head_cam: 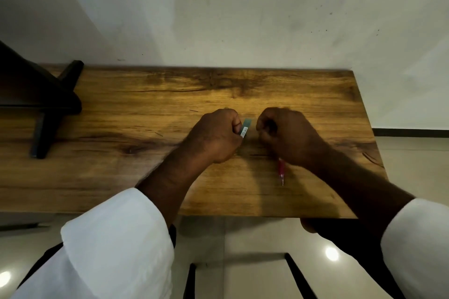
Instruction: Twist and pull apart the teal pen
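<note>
My left hand (216,135) grips a small flat blue-green case (246,127) with a white barcode label, holding it just above the wooden table (121,172). My right hand (289,135) is curled a short way to the right of the case, its fingertips turned toward it; whether it pinches anything I cannot tell. A red mechanical pencil (281,171) lies on the table under my right wrist, tip toward me. Both hands sit near the middle-right of the tabletop.
A dark wooden stand (48,106) occupies the table's left end. A white wall rises right behind the table. The table's right edge and front edge drop to a glossy tiled floor (255,274).
</note>
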